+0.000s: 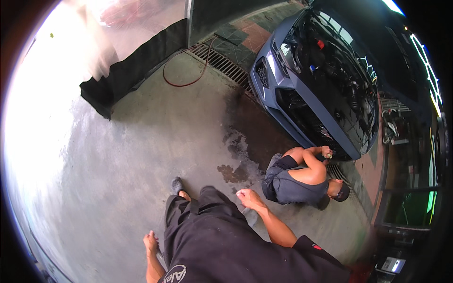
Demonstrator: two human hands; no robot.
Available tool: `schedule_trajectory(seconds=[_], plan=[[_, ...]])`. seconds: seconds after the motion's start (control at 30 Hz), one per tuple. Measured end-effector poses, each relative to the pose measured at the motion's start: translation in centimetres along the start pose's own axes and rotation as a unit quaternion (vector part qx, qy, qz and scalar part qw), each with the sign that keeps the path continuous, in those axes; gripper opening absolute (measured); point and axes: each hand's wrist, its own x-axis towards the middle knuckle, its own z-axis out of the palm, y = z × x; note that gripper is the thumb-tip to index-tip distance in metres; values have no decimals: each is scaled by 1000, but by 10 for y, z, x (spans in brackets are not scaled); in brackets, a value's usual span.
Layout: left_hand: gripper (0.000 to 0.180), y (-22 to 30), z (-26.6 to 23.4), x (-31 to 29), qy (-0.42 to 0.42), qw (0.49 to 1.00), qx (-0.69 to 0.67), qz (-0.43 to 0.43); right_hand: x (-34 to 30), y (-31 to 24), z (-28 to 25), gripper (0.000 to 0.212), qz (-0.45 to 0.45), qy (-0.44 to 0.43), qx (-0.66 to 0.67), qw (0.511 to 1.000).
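Note:
My left hand hangs beside my dark clothing at the lower left. Its fingers are loosely bent and a little apart, with nothing visible in them. To the right of my waist, my right hand is raised with its fingers curled in. A pale spot shows at its fingertips, too small to name. Neither hand touches the car. Ahead on the right, a person in a dark sleeveless top and cap squats at the front of a grey-blue car. That person's hands are near the front bumper.
The car's hood is raised over the engine bay. A wet patch darkens the concrete floor before it. A floor grate runs under the car's front. Farther left lie a red hose and a black curtain edge.

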Motion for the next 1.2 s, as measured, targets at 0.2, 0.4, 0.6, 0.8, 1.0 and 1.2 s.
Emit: schedule_trajectory(seconds=[0.2, 0.4, 0.6, 0.8, 1.0, 1.2], plan=[[39, 282, -63, 107, 33, 990, 65, 122, 55, -63, -43, 37, 101, 67, 51, 991], [41, 473, 5, 179, 34, 980, 122, 156, 169, -94, -75, 36, 159, 58, 45, 985], [39, 422, 83, 255, -144, 843, 493, 158, 320, -134, -156, 37, 230, 16, 140, 963], [39, 566, 263, 267, -211, 859, 454, 103, 462, -203, -314, 56, 244, 131, 84, 957], [40, 834, 539, 341, -255, 835, 399, 282, 587, -207, -411, 72, 288, 222, 46, 930], [41, 1019, 747, 383, -241, 809, 352, 404, 751, -241, -508, 91, 330, 228, 71, 913]])
